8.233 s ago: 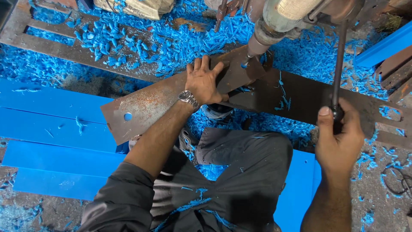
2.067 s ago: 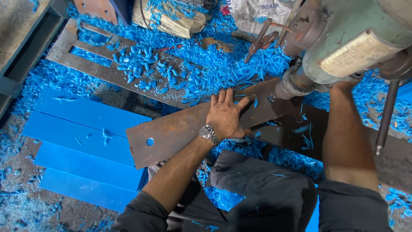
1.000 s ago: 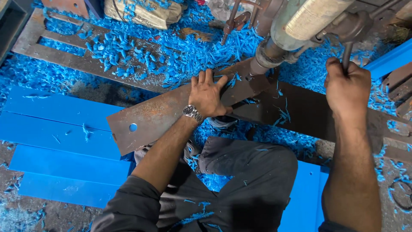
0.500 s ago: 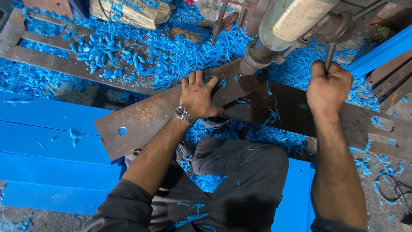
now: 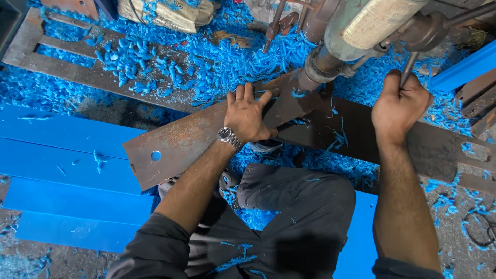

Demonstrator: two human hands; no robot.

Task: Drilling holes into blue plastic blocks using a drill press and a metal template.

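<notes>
So the rusty steel plate (image 5: 206,139) is lying flat under the drill spindle (image 5: 315,70), long axis running from lower left up toward the upper right, the end with the round hole (image 5: 156,155) pointing lower left and the other end tucked under the drill. It sits on top of a darker steel bar (image 5: 413,139) that runs off to the right. The left hand (image 5: 248,116) is pressed palm-down on the plate just beside the spindle, fingers spread apart and flat, wrist with a metal watch (image 5: 227,137), forearm coming straight up from the lower left. The right hand (image 5: 400,106) is up at the right, fingers clamped together around the thin feed lever (image 5: 408,64) of the drill press (image 5: 372,23), forearm nearly vertical in the view. Person is crouched, dark trousers under the arms. Blue shavings (image 5: 206,67) are scattered everywhere over the floor and a flat metal frame (image 5: 77,67) up top-left, and blue-painted planks (image 5: 62,155) lie side by side on the left. No containers to be seen apart from a crumpled sack (image 5: 170,13) at the top; can't tell what's in it.
</notes>
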